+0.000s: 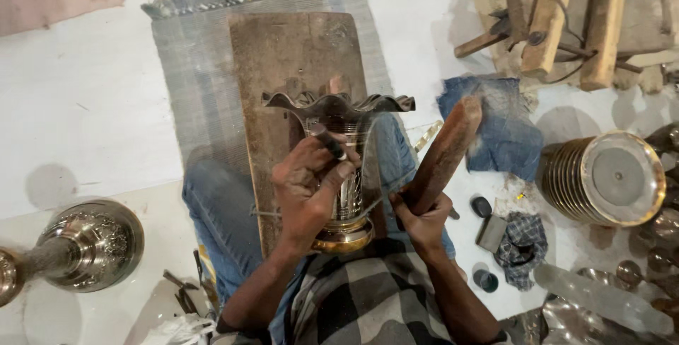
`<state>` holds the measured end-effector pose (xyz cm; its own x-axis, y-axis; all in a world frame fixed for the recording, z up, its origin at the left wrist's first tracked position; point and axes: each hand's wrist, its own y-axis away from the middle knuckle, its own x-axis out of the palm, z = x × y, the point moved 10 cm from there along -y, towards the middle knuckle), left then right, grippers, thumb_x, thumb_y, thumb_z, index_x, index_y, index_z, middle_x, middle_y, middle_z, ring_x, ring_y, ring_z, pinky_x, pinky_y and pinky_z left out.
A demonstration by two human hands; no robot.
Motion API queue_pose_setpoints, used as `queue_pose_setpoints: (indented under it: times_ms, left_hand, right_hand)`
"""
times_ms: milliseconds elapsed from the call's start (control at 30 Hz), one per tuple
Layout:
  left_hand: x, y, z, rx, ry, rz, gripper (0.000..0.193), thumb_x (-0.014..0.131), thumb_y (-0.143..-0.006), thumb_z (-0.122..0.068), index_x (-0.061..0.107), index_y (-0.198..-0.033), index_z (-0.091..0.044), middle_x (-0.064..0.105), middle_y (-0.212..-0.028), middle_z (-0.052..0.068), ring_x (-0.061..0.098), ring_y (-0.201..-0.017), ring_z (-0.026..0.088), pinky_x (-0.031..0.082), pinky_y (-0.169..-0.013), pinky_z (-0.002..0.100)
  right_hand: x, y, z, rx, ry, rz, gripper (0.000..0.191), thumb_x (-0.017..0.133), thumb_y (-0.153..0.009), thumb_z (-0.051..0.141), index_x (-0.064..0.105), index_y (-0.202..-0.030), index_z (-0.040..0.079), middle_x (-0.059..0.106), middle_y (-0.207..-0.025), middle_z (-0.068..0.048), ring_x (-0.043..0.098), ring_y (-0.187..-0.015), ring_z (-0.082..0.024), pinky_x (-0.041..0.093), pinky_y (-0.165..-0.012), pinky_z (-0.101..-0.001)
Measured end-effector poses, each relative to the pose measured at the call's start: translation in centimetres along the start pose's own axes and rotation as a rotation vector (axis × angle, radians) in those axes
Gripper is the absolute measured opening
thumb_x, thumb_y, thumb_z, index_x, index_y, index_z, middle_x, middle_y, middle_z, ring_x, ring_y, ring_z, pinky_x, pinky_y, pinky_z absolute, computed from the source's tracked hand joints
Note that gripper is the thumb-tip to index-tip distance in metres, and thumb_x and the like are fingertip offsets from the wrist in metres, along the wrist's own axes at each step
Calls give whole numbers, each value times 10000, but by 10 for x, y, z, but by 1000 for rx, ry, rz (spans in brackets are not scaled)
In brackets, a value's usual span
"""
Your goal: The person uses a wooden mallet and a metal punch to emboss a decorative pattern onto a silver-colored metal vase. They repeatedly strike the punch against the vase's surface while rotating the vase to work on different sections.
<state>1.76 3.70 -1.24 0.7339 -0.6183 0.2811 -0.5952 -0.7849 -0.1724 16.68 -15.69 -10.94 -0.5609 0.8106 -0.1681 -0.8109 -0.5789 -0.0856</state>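
A shiny metal vase (339,115) with a wavy flared rim and a brass-coloured foot lies across a worn wooden board (283,55) over my lap. My left hand (308,189) rests against the vase's body and pinches a thin dark chisel (330,143), tip on the metal. My right hand (423,218) grips the lower end of a reddish wooden mallet stick (447,150), which is raised and angled up to the right, beside the vase.
A grey woven mat (191,69) lies under the board. A ridged brass pot (605,175) lies on its side at right, an ornate metal vessel (81,246) at lower left. Blue cloth (506,126), a checked rag, small tools and wooden frames lie around on the white floor.
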Motion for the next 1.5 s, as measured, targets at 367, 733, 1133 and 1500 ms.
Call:
queue_pose_setpoints:
  times_ms: [367, 733, 1133, 1500]
  left_hand:
    - [15, 7, -5, 229, -631, -32, 386, 613, -903, 127, 646, -1276, 32, 778, -1078, 160, 805, -994, 229, 674, -833, 303]
    - [43, 10, -2, 323, -910, 137, 516, 618, -778, 117, 677, -1275, -9, 796, -971, 107, 791, -818, 224, 629, -671, 325]
    - [43, 14, -1, 349, -940, 85, 531, 588, -807, 135, 652, -1302, -45, 783, -982, 82, 788, -849, 227, 631, -673, 341]
    - [30, 14, 6, 313, -933, 84, 491, 620, -771, 91, 660, -1240, -51, 745, -926, 142, 757, -757, 259, 600, -653, 373]
  right_hand:
    - [0, -15, 10, 22, 81, 121, 170, 795, -816, 10, 662, -922, 7, 656, -719, -9, 602, -623, -72, 482, -562, -255]
    - [-14, -55, 89, -105, 373, 333, 260, 865, -748, 51, 664, -904, 1, 647, -622, -48, 570, -519, -76, 444, -490, -243]
    - [-2, -104, 148, -234, 726, 695, 277, 834, -729, 87, 633, -913, 38, 620, -580, -38, 605, -465, -122, 458, -437, -294]
    - [16, -108, 165, -397, 869, 834, 413, 764, -616, 68, 600, -992, 25, 650, -595, -65, 622, -435, -187, 460, -385, -378]
